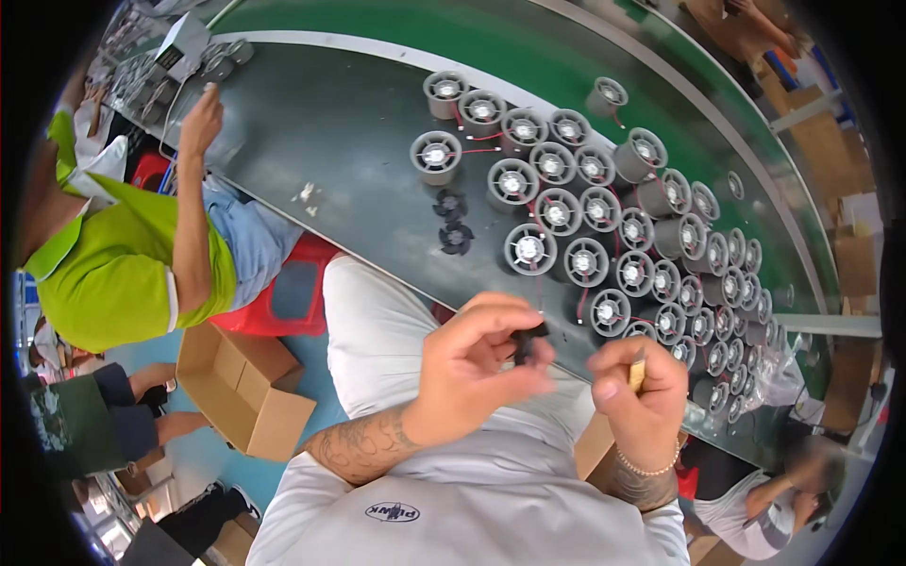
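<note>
My left hand [479, 366] is closed, thumb and fingers pinching a small black fan impeller [530, 341] above my lap. Its outline is partly hidden by the fingers. To the right, my right hand [642, 385] is curled around a short tan object [637, 372] with a dark tip; most of it is covered, so its kind is unclear. Two more black impellers [456, 238] lie on the dark bench [326, 127], ahead of my left hand. Beyond both hands stand many grey round fan housings [530, 249], upright, with silvery hubs and thin red wires.
A green conveyor strip [368, 21] runs behind the bench. At the left, a co-worker in a lime-green shirt [132, 264] sits on a red stool [283, 292]. An open cardboard box [241, 391] is on the floor. White scraps [307, 193] lie on the bench.
</note>
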A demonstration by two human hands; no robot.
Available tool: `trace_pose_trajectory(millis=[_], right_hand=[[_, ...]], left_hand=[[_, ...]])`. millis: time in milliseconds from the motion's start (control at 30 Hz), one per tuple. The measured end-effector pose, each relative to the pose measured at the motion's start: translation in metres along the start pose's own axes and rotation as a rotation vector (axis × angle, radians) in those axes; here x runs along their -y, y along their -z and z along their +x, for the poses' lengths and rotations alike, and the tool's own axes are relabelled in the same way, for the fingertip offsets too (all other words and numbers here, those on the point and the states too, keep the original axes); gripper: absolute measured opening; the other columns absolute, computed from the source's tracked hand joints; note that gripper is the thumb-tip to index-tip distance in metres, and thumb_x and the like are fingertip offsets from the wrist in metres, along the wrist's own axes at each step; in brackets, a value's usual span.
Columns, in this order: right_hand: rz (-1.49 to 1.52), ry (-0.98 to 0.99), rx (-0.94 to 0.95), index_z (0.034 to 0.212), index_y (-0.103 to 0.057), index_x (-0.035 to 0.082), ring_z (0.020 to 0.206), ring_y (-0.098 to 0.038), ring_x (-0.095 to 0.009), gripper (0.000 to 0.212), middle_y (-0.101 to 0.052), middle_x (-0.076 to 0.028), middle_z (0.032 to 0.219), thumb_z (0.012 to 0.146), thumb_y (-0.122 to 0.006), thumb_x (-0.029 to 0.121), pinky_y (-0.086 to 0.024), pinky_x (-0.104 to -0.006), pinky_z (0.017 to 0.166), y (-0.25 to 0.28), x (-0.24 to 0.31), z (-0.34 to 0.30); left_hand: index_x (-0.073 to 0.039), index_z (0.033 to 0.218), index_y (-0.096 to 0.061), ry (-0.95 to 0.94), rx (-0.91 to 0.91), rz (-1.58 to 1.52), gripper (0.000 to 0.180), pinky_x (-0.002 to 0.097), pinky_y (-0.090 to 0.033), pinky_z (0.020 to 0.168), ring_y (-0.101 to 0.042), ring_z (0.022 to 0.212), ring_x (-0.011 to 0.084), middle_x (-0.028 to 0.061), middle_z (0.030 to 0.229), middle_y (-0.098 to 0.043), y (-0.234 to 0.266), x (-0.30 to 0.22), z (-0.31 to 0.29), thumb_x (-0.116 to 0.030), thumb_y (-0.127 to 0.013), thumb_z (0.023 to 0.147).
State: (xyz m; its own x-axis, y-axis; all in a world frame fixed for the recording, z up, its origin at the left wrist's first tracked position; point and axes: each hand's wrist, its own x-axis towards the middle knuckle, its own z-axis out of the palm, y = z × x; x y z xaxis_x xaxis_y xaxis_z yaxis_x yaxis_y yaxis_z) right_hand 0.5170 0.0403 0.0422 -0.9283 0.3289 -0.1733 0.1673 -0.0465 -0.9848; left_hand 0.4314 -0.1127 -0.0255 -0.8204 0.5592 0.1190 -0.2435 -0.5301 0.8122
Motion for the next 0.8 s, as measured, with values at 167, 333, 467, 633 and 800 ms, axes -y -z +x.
trace_pose_trajectory(millis=[167, 333, 467, 633, 800], right_hand=[[-0.187, 0.140, 0.063, 0.099, -0.064, -0.003, 0.052, -0.032, -0.002, 0.030, -0.039, 0.007, 0.057, 0.070, -0.071, -0.002, -0.027, -0.0178, 0.049, -0.027, -0.012, 0.019], [-0.324, 0.323, -0.078, 0.094, -0.066, -0.003, 0.053, -0.043, -0.002, 0.021, -0.054, 0.003, 0.063, 0.073, -0.069, 0.000, -0.032, -0.0172, 0.048, -0.038, -0.023, 0.026], [-0.093, 0.195, -0.143, 0.088, -0.064, -0.004, 0.053, -0.047, -0.003, 0.011, -0.058, -0.001, 0.066, 0.080, -0.064, 0.003, -0.037, -0.0178, 0.048, -0.038, -0.017, 0.021], [0.101, 0.217, -0.213, 0.086, -0.059, -0.004, 0.054, -0.047, -0.005, 0.013, -0.056, -0.002, 0.069, 0.082, -0.063, 0.009, -0.034, -0.0179, 0.045, -0.032, -0.028, 0.011], [0.304, 0.163, -0.107, 0.086, -0.062, -0.004, 0.066, -0.058, -0.009, 0.009, -0.065, -0.007, 0.076, 0.082, -0.063, 0.003, -0.047, -0.0221, 0.058, -0.021, -0.027, 0.005]], left_hand=[[-0.008, 0.108, -0.048, 0.283, -0.185, -0.391, 0.030, 0.0300, -0.049, 0.073, -0.059, 0.087, 0.0165, 0.0037, 0.098, -0.052, -0.007, -0.004, 0.011, -0.004, -0.064, 0.084], [-0.006, 0.106, -0.051, 0.395, -0.260, -0.555, 0.021, 0.0294, -0.049, 0.073, -0.059, 0.084, 0.0144, 0.0039, 0.091, -0.057, -0.008, -0.006, 0.007, -0.010, -0.062, 0.088], [-0.003, 0.111, -0.052, 0.374, -0.231, -0.493, 0.022, 0.0325, -0.052, 0.076, -0.060, 0.089, 0.0155, 0.0065, 0.099, -0.060, -0.005, -0.009, -0.001, -0.008, -0.057, 0.090], [0.003, 0.119, -0.050, 0.177, -0.099, -0.203, 0.031, 0.0300, -0.052, 0.082, -0.059, 0.095, 0.0133, 0.0067, 0.107, -0.059, -0.007, -0.010, -0.007, 0.000, -0.056, 0.089], [0.002, 0.128, -0.047, 0.445, 0.161, -0.356, 0.041, 0.0337, -0.052, 0.083, -0.058, 0.099, 0.0196, 0.0104, 0.117, -0.056, 0.001, -0.021, -0.008, -0.005, -0.056, 0.089]])
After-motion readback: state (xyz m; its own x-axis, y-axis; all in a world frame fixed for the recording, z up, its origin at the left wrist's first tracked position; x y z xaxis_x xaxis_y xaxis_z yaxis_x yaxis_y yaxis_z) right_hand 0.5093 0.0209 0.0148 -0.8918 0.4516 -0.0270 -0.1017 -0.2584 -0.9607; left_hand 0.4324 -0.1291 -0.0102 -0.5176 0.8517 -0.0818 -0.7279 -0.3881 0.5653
